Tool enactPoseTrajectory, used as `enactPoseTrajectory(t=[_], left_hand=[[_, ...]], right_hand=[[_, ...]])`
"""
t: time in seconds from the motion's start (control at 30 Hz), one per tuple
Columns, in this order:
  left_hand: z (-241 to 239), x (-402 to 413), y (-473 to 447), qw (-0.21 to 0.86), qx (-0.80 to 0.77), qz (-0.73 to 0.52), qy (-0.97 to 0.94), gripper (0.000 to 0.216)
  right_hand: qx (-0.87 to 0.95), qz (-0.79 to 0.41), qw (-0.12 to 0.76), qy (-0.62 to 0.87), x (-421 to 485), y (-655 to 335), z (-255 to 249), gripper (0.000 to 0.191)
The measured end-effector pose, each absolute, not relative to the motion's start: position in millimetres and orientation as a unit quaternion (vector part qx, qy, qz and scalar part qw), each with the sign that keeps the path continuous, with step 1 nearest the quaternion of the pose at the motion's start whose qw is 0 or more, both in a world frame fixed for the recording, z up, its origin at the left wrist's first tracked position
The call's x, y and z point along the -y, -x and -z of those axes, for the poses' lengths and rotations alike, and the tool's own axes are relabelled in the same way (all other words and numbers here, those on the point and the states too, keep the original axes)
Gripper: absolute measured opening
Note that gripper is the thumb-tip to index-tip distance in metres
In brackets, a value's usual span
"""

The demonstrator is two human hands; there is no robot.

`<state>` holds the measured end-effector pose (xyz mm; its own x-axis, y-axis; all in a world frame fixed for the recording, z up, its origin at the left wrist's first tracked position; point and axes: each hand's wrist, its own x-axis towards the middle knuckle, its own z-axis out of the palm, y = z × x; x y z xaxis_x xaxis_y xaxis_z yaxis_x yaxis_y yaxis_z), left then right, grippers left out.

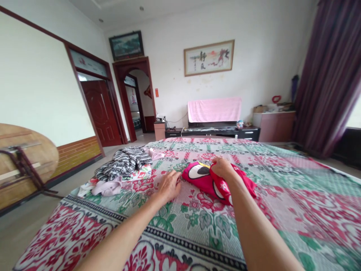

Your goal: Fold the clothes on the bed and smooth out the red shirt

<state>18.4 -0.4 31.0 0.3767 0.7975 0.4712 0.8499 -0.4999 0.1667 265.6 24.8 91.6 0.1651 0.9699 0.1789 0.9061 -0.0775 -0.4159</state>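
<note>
A small red garment (203, 180) with white, black and yellow print lies on the flowered bedspread (296, 195). My right hand (222, 167) rests on top of it, fingers curled and gripping a fold of the red cloth. My left hand (169, 185) lies at the garment's left edge, fingers bent and pinching the cloth there. Both forearms reach in from the bottom of the view.
A pile of clothes sits at the bed's left side: a black-and-white striped piece (124, 162), a pink piece (108, 187) and a printed one. A folded round wooden table (25, 158) leans at the left wall. A low TV cabinet (214, 131) under a pink cloth stands beyond the bed.
</note>
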Motion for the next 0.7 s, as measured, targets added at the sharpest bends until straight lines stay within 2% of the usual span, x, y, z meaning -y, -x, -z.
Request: enactPoseTrajectory(t=[0.13, 0.3, 0.4, 0.5, 0.6, 0.7], left_hand=[[-20, 4, -21, 0.016, 0.485, 0.273, 0.831, 0.039], [-17, 3, -19, 0.006, 0.494, 0.279, 0.823, 0.041], [-16, 3, -19, 0.004, 0.522, 0.293, 0.801, 0.039], [-17, 2, -17, -0.006, 0.533, 0.316, 0.785, 0.040], [-18, 1, -15, -0.026, 0.560, 0.341, 0.755, 0.041], [-19, -1, -14, -0.057, 0.584, 0.355, 0.728, 0.041]], right_hand=[[0.620, -0.083, 0.207, 0.752, -17, -258, -98, 0.040], [0.678, -0.002, 0.223, 0.700, -1, -225, -113, 0.040], [0.765, -0.038, 0.191, 0.614, 5, -196, -108, 0.037], [0.771, -0.067, 0.156, 0.614, 7, -174, -85, 0.039], [0.718, -0.033, 0.184, 0.671, 3, -169, -60, 0.042], [0.682, -0.035, 0.231, 0.693, -5, -179, -52, 0.034]])
